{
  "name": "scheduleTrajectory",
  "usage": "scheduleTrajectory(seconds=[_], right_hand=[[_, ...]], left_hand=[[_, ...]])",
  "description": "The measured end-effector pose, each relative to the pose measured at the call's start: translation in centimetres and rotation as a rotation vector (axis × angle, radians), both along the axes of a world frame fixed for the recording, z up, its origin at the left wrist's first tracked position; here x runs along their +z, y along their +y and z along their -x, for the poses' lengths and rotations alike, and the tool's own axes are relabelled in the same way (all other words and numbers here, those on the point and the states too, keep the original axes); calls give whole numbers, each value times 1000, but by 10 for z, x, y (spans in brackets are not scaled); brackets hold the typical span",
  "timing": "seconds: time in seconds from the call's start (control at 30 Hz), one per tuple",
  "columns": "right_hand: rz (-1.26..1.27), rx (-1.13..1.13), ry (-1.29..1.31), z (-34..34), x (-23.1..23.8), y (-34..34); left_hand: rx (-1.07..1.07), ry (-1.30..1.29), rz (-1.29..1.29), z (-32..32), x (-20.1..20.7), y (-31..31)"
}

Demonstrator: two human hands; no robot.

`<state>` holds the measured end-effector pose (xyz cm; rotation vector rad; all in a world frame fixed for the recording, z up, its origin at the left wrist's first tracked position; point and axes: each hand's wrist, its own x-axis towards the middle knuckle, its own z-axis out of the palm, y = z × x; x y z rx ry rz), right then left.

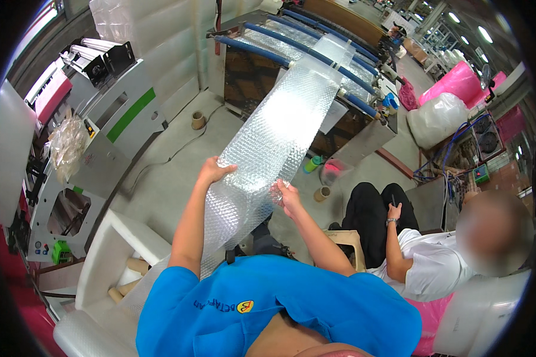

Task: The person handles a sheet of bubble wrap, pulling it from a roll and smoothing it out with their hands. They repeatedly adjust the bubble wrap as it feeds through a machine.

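A long strip of clear bubble wrap (283, 113) stretches from a machine with blue rollers (268, 44) down toward my body. My left hand (215, 171) grips its left edge, thumb on top and fingers out of sight beneath. On the opposite edge, my right hand (287, 195) pinches the film between thumb and fingers. Below my hands the wrap hangs in front of me, and part of it trails past my left arm.
A grey machine with a green stripe (131, 113) stands at left. A seated person in a white shirt (429, 262) is close on my right. Cardboard cores (198, 120), a green bottle (312, 164) and a cable lie about the floor. Pink rolls (452, 84) stand far right.
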<state>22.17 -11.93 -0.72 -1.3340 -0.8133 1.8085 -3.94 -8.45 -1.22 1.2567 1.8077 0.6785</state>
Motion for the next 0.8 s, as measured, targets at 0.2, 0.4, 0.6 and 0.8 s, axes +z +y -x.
scheduleTrajectory(seconds=[0.2, 0.4, 0.6, 0.8], right_hand=[[37, -56, -76, -3, -34, 4], [116, 120, -281, -7, -69, 17], [-64, 260, -291, -32, -134, 32], [204, 327, -359, -35, -138, 44]], left_hand=[[-58, 7, 131, -9, -12, 6], [10, 242, 146, -8, -71, 11], [-34, 250, 344, -23, -87, 22], [-104, 305, 449, -25, -127, 40]])
